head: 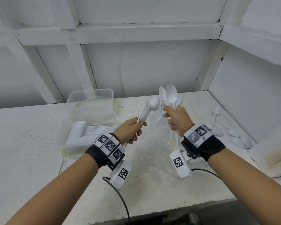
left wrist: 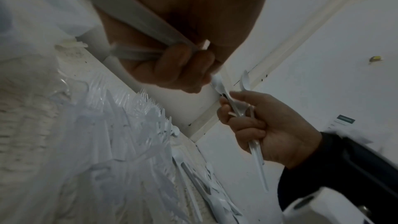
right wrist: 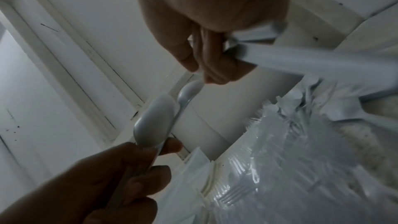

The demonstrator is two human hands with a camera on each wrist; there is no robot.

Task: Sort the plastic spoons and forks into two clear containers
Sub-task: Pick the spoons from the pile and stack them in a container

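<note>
Raised above the table, my left hand point(head: 134, 129) grips a white plastic spoon point(head: 154, 103) together with other white cutlery handles, bowl pointing up. In the right wrist view that spoon point(right wrist: 155, 119) shows its rounded back. Just to the right, my right hand point(head: 175, 118) grips a bunch of several white spoons point(head: 170, 95) upright. Below and between the hands lies a pile of clear plastic forks point(head: 152, 146). Two clear containers stand at the left: the far one point(head: 91, 96) and the near one point(head: 91, 117), which holds a stack of white cutlery point(head: 88, 130).
Several loose white spoons point(head: 238, 137) lie on the table at the right, near the white side wall. The white back wall rises right behind the table. Cables hang from both wrist cameras over the table's front edge point(head: 152, 213).
</note>
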